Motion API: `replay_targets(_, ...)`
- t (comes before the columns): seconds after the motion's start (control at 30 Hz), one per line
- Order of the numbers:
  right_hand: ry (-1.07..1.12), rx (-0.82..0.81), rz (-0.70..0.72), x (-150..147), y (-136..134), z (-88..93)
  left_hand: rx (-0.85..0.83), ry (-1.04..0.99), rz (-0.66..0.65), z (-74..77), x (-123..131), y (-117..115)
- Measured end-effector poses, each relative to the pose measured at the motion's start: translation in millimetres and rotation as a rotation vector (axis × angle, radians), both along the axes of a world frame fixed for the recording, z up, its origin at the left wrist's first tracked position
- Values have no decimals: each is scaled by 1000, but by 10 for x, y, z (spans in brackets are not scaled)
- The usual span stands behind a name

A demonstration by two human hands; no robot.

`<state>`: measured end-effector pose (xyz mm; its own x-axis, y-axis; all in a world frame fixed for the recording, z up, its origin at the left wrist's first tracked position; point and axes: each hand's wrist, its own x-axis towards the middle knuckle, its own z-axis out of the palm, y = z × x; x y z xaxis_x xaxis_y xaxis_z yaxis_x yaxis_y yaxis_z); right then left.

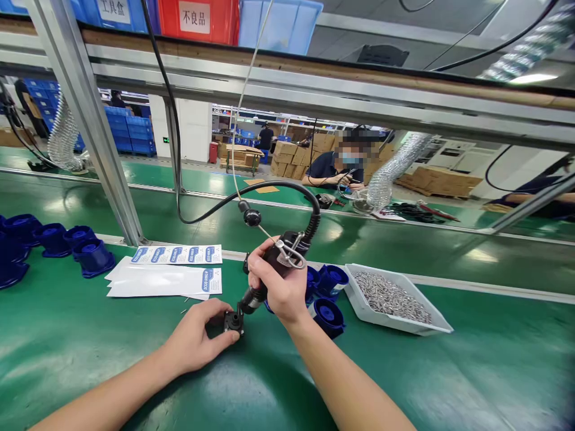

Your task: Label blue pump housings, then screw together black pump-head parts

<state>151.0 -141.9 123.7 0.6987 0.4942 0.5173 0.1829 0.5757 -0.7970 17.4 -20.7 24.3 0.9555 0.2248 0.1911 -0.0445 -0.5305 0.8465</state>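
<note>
- While your right hand (pixel 281 287) wraps the electric screwdriver (pixel 251 297) in a closed fist, fingers tight around the grip, the driver tip stands on the small black part (pixel 233 322), with the driver body leaning away from your left fingers.
- Your left hand (pixel 200 341) holds that part in a narrow pinch of thumb and fingertips, steadying it on the green mat (pixel 471 371). The part lies right under the driver tip and touches your left fingertips.
- Stage, as a judgement: fastening on this one piece appears to be in progress. The tip hides the joint, so you cannot tell whether a screw is seated.
- The tray (pixel 359 308) to the right of your right fingers, apart from them, is well filled with screws (pixel 390 296), which suggests much work is left.
- The blue housings (pixel 330 314) lie just behind your right knuckles. The far blue housings (pixel 92 257) stand well to the left of your left fingers. Which group is finished cannot be told.
- The white packets (pixel 166 281) lie flat just beyond your left fingertips, untouched.
</note>
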Motion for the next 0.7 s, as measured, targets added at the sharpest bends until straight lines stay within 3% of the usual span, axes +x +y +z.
replay_targets(0.17,-41,-99,43,-48,16,9,-6,-14,-11,-16,1,-3)
replay_targets(0.27,-61,-143,-17,-82,60,-41,-14,-19,-10,-18,2,-2)
replay_targets(0.7,-70,-129,-106,-98,119,-149,-52,-26,7,-60,-6,-27)
